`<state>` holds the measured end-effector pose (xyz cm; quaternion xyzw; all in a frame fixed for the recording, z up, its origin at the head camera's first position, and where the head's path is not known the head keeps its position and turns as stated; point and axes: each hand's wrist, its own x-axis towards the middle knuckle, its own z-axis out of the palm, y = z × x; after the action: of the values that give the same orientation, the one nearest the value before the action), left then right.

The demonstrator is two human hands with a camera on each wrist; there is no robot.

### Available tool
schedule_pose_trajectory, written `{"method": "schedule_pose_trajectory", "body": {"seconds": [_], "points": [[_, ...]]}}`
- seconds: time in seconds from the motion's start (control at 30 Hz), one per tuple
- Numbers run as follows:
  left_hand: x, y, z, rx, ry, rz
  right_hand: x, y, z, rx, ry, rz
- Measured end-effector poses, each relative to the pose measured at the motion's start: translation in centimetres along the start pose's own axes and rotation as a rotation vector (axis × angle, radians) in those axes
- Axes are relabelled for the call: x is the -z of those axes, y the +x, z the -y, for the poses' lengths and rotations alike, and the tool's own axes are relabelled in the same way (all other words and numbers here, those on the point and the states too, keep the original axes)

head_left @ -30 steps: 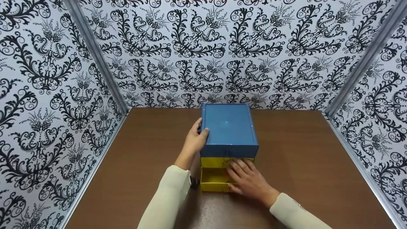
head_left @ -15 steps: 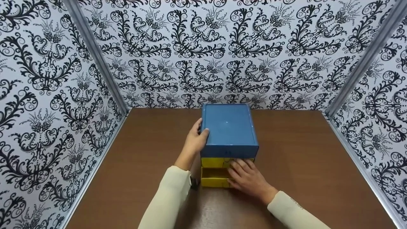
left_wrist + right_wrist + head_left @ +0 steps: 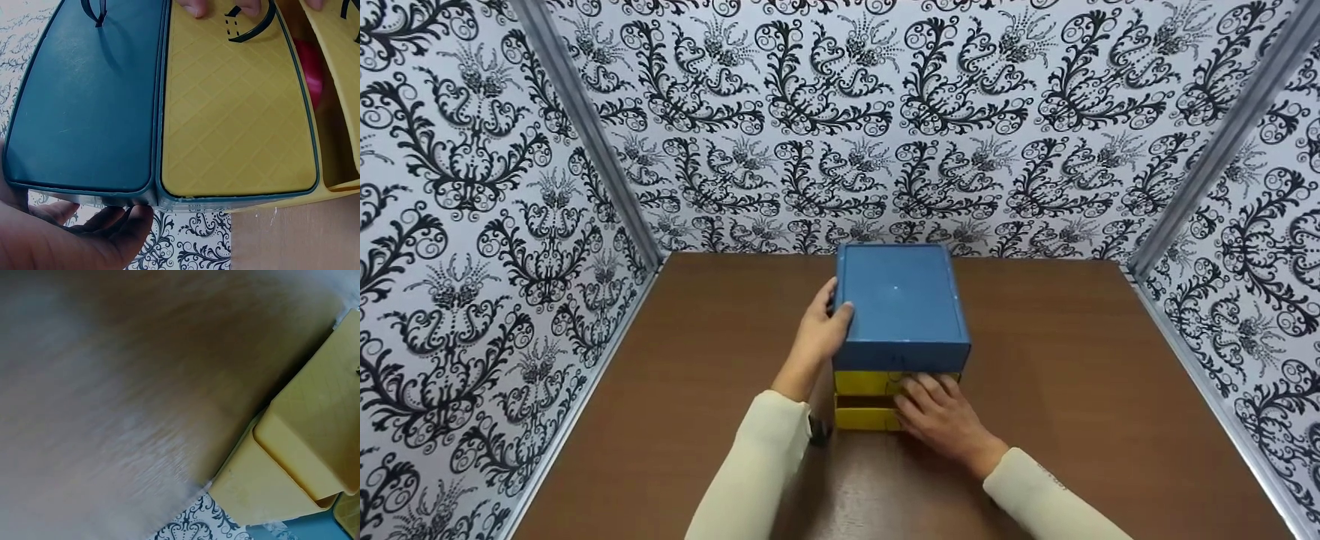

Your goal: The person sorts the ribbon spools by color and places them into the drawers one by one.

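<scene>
A small drawer unit (image 3: 896, 300) has a blue top, a blue upper drawer and yellow drawers below. My left hand (image 3: 823, 330) holds its left side, thumb over the top edge and fingers along the side. In front, my right hand (image 3: 941, 420) has its fingertips on the middle yellow drawer (image 3: 236, 112), near the black loop handle (image 3: 256, 32). Lower down, part of this hand presses the front of the bottom yellow drawer (image 3: 864, 420), which stands slightly out. A pink-red object (image 3: 309, 70) shows inside that drawer; the rest of it is hidden.
The unit stands on a brown wooden table (image 3: 1057, 360). Patterned black-and-white walls (image 3: 840, 135) with grey metal corner posts (image 3: 592, 135) enclose the back and sides. A blurred surface fills most of the right wrist view.
The bottom yellow drawer has slid inward, from well out to a narrow gap. My right hand has moved slightly with it; my left hand has stayed at the unit's side.
</scene>
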<state>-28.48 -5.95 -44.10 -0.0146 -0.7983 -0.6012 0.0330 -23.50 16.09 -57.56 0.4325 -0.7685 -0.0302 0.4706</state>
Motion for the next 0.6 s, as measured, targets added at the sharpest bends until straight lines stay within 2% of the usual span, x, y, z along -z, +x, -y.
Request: {"method": "schedule_pose_trajectory", "body": {"seconds": [0.17, 0.27, 0.6], "points": [[0.08, -0.05, -0.02, -0.018, 0.009, 0.030, -0.46, 0.15, -0.05, 0.005, -0.027, -0.052], [0.09, -0.06, -0.02, -0.018, 0.020, 0.028, -0.60, 0.14, -0.07, 0.011, -0.043, -0.065], [0.16, -0.05, 0.03, -0.014, 0.012, 0.021, -0.83, 0.18, -0.18, 0.017, -0.081, -0.058]]}}
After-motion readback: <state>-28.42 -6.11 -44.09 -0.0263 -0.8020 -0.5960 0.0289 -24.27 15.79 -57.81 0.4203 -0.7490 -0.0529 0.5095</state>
